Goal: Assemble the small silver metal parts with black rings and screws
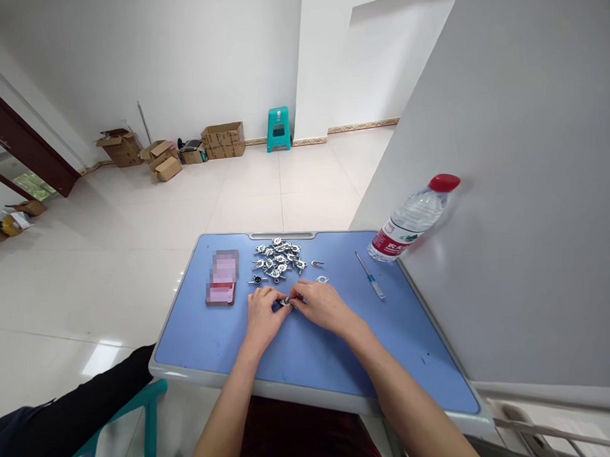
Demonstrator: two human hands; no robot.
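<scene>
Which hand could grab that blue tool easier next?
Probably the right hand, since it's nearer the blue tool. The left hand would reach across the right. Both hold a metal part.

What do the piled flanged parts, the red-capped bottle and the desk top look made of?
Piled flanged parts: likely metal, maybe plated; silvery with bright glints.
Red-capped bottle: glossy clear plastic, most likely; see-through, with highlights along the wall.
Desk top: smooth satin blue, perhaps plastic or laminate; even colour with soft sheen, but the look doesn't settle it.

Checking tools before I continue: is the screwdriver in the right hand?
No, the screwdriver lies on the blue tabletop, while the right hand holds a small metal part.
</scene>
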